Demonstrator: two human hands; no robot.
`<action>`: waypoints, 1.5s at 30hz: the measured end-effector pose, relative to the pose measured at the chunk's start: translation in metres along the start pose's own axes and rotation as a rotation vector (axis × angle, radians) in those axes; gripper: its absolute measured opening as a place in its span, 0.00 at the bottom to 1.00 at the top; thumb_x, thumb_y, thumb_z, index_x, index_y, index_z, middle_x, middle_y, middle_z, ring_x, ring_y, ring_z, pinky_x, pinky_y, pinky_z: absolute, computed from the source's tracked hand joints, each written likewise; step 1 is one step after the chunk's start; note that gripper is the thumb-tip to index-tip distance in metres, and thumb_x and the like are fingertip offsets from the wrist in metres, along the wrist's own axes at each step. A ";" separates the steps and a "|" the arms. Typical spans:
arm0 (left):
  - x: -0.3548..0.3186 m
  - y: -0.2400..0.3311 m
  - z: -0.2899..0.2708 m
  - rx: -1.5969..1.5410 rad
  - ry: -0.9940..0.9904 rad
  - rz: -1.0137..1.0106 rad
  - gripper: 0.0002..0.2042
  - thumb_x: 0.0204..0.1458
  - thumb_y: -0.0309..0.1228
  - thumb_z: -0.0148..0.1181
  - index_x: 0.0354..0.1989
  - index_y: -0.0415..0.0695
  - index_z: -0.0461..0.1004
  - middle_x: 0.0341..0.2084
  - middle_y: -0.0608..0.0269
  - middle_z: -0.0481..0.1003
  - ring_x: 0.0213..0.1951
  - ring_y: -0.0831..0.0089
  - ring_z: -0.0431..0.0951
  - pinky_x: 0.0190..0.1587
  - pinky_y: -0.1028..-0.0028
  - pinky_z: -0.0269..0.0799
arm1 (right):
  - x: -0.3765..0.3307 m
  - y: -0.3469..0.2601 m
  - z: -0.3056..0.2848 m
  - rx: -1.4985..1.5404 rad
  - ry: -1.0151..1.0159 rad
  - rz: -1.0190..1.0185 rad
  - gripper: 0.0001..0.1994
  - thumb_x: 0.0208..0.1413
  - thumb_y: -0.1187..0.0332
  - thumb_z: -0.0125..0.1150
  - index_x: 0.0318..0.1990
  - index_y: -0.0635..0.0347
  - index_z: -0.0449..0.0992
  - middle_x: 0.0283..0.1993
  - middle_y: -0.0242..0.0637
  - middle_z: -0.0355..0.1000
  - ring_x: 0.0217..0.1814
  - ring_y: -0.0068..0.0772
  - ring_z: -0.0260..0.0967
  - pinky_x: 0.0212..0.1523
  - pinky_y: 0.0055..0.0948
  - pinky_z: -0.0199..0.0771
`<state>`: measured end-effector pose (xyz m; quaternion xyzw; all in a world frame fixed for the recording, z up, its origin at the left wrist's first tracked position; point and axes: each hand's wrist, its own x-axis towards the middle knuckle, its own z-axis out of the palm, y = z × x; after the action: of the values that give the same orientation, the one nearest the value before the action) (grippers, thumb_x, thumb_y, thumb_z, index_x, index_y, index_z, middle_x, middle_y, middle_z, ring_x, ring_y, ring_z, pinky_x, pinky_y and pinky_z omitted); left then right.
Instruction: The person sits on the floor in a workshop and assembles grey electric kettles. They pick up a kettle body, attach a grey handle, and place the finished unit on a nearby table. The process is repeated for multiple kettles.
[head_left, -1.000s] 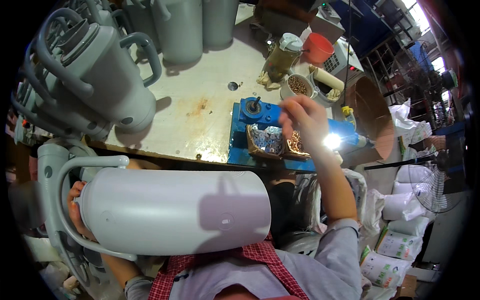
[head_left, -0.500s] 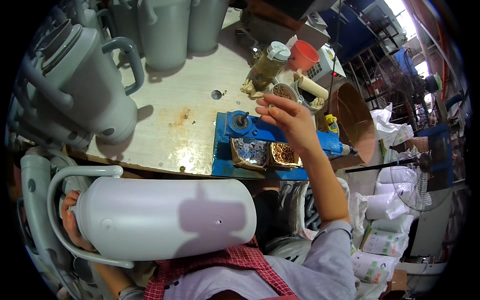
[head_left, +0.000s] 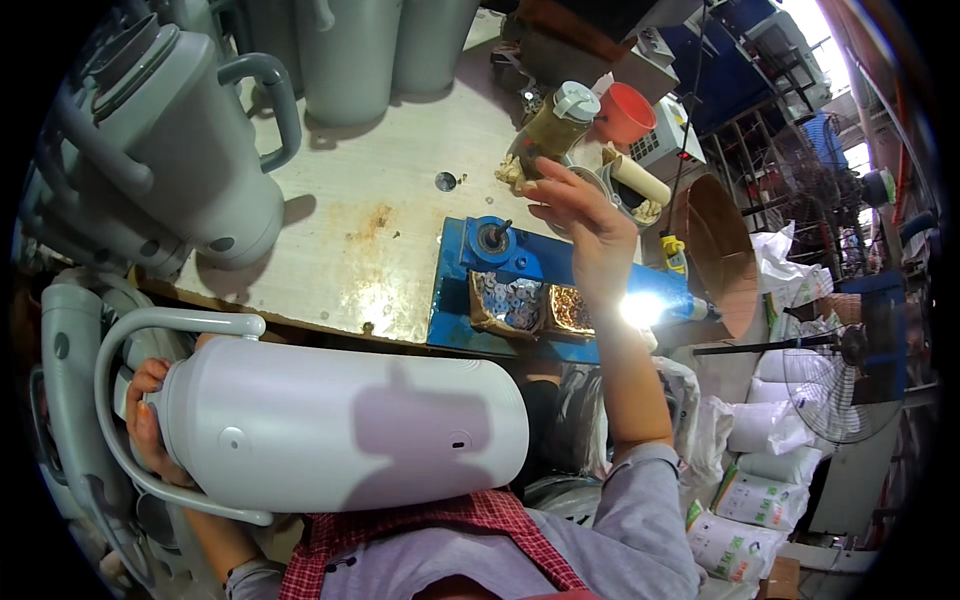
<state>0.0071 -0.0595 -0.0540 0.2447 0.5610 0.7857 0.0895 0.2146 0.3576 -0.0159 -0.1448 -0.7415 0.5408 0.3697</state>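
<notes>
Meanwhile left hand [head_left: 150,425] grips the white jug [head_left: 340,425]; right hand [head_left: 590,225] hovers above the bench [head_left: 380,200].

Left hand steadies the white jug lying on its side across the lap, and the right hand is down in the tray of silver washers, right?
Not quite. In the head view the right hand is raised above the blue tray, not in the washers. The left hand does steady the white jug.

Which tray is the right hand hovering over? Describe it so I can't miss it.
Find the blue block at the worktable's near edge. The right hand hangs above two small trays set in it; the brass-coloured parts tray sits rightmost, unlike the silver washer tray beside it.
</notes>
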 end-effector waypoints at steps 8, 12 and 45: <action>-0.001 -0.003 0.003 0.058 0.026 0.004 0.17 0.52 0.41 0.49 0.37 0.37 0.65 0.41 0.52 0.66 0.47 0.63 0.65 0.57 0.64 0.58 | -0.009 0.007 -0.004 -0.101 0.070 0.064 0.15 0.54 0.85 0.52 0.48 0.64 0.77 0.48 0.43 0.76 0.48 0.33 0.76 0.49 0.28 0.76; -0.004 -0.004 0.002 0.099 -0.005 0.008 0.17 0.52 0.41 0.49 0.37 0.37 0.65 0.41 0.52 0.66 0.47 0.63 0.65 0.56 0.64 0.59 | -0.032 0.011 -0.014 -0.541 -0.019 -0.072 0.17 0.52 0.85 0.55 0.49 0.59 0.77 0.46 0.40 0.77 0.48 0.32 0.76 0.49 0.26 0.74; -0.006 -0.015 0.009 0.072 -0.018 0.003 0.17 0.53 0.41 0.48 0.36 0.36 0.65 0.40 0.53 0.65 0.47 0.64 0.64 0.57 0.64 0.57 | -0.003 -0.018 0.010 -0.186 -0.110 0.150 0.07 0.53 0.80 0.59 0.40 0.68 0.78 0.41 0.38 0.77 0.43 0.23 0.72 0.46 0.22 0.72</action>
<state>0.0143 -0.0494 -0.0673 0.2557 0.5877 0.7629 0.0846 0.2127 0.3419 -0.0021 -0.2039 -0.7947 0.5029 0.2719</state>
